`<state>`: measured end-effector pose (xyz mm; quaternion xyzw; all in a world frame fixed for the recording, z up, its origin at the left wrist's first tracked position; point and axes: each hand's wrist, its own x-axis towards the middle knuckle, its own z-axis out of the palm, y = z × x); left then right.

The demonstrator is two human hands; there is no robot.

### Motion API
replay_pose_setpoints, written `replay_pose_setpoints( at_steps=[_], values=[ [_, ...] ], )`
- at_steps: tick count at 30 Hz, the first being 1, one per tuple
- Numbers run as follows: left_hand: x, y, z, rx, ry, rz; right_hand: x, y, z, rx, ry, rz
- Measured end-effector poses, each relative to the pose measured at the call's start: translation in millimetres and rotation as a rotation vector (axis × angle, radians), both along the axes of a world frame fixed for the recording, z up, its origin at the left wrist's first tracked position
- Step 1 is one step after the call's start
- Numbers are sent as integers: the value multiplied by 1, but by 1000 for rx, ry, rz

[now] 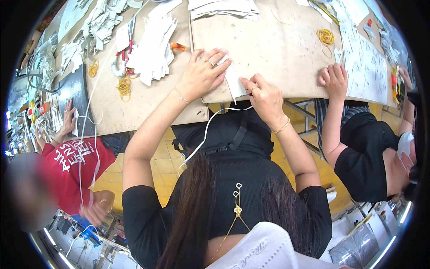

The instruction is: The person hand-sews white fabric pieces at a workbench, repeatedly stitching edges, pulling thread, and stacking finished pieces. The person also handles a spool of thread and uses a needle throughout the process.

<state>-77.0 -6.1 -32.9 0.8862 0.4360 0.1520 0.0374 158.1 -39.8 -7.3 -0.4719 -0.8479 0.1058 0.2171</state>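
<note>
A narrow white piece (235, 84), like flat fabric or card, lies at the front edge of the table, its pointed end toward me. My left hand (204, 71) rests across its far part, with fingers stretched out and pressed flat. At its right side, my right hand (266, 96) is closed in a pinch. Something small and dark shows by those fingertips, but its kind is hidden. A thin white cord (207, 130) hangs in a curve below the table edge, near the right hand.
Stacked white strips (154, 49), an orange object (178, 46), red-handled scissors (130, 45) and yellow rubber bands (124, 87) lie to the left. More white pieces (224, 8) lie ahead, rubber bands (325, 36) to the right. People sit on both sides; one's hand (334, 80) rests nearby.
</note>
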Motion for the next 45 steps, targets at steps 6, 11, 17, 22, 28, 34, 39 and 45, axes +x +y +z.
replay_pose_setpoints(
  at_steps=[6, 11, 17, 22, 28, 34, 39, 45],
  values=[
    [-2, -3, 1, -21, 69, -19, 3, 1, 0, -16, -25, 9],
    [-3, -6, 3, -39, 95, -51, 4, 2, 2, -22, -74, 3],
    [1, -6, 6, -28, 42, -47, 3, 0, 5, -72, -122, -9],
    [16, -19, 9, -22, -30, -94, 5, -2, 7, -93, -135, 3],
    [23, -21, 8, -5, -74, -85, 26, -13, 11, -48, -61, 24],
    [23, -21, 12, -41, -19, -95, 41, -30, 10, -18, -90, 6],
    [24, -21, 12, -36, 11, -101, 44, -31, 6, -9, -97, -5],
    [23, -23, 12, -61, 62, -117, 44, -31, 4, -18, -85, 3]
  ],
)
